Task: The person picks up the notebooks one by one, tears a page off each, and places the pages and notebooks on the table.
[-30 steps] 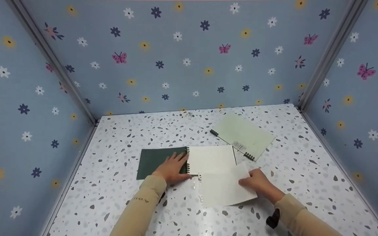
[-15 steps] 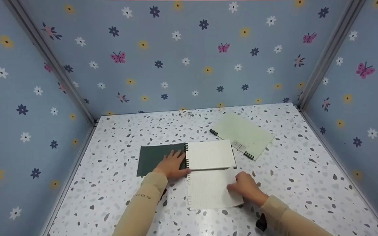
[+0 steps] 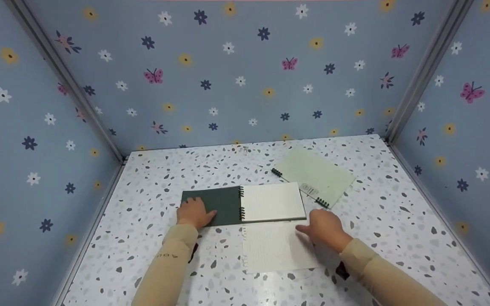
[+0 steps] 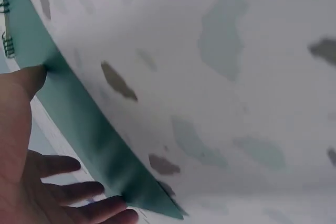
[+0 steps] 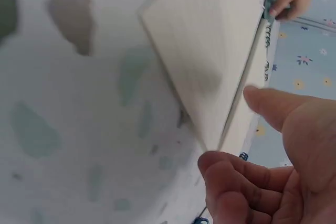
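Observation:
A spiral notebook lies spread with its dark green cover (image 3: 226,206) at left and its white lined pages (image 3: 272,202) at right. My left hand (image 3: 192,213) rests on the cover's left part; in the left wrist view its thumb touches the green cover (image 4: 79,108), with the fingers spread by the edge. Below the pages, a loose lined sheet (image 3: 279,248) with a ragged left edge lies flat on the table. My right hand (image 3: 326,228) is over the sheet's upper right corner. In the right wrist view, thumb and bent fingers stand apart with nothing between them, beside the sheet (image 5: 205,51).
A pale green spiral-bound notebook (image 3: 317,174) lies slanted behind the white pages, at right. Flower-patterned panels (image 3: 245,72) enclose the speckled table (image 3: 164,170) at the back and both sides.
My right hand brought the sheet left and down onto the table, then let go of it. My left hand slid left along the green cover, away from the rings.

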The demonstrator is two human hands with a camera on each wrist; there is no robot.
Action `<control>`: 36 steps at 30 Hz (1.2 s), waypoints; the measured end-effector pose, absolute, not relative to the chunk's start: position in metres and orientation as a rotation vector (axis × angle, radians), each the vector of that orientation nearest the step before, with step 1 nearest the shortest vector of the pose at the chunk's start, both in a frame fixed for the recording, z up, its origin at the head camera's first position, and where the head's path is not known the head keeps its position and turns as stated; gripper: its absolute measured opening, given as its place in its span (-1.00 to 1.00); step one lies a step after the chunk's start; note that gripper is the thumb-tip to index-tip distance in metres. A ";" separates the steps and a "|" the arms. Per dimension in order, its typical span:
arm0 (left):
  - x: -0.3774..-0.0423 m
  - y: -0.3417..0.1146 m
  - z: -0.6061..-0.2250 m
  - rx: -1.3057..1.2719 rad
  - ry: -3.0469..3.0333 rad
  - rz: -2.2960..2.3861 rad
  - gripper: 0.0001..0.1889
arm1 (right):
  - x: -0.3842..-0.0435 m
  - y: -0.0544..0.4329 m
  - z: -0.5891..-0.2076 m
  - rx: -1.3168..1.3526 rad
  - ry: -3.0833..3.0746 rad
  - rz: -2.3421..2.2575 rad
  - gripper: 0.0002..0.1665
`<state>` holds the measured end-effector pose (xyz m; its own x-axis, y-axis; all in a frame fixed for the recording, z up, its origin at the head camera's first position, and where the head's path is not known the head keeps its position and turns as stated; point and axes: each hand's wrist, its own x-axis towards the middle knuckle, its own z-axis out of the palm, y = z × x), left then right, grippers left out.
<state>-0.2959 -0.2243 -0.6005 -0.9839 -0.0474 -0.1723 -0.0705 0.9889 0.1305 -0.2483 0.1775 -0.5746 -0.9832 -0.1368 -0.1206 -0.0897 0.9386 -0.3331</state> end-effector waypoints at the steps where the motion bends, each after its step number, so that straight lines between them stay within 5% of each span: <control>1: -0.296 -0.228 -0.599 -0.130 2.940 0.209 0.02 | -0.253 0.176 -0.573 -0.191 2.971 -0.493 -0.39; 11: -0.302 -0.235 -0.593 -0.345 2.868 0.396 0.14 | -0.297 0.159 -0.581 -0.381 2.992 -0.556 -0.69; 21: -0.298 -0.259 -0.570 -0.429 2.919 0.856 -0.45 | -0.305 0.155 -0.594 -0.406 2.940 -0.489 -0.72; 36: -0.284 -0.252 -0.504 -0.343 2.583 1.567 -0.44 | -0.304 0.152 -0.600 -0.354 2.961 -0.512 -0.74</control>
<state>-0.2842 -0.2524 -0.5043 -0.9695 -0.1394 -0.2017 -0.2433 0.4446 0.8620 -0.3035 0.1520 -0.6000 -0.9659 -0.2481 -0.0740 -0.2088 0.9155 -0.3440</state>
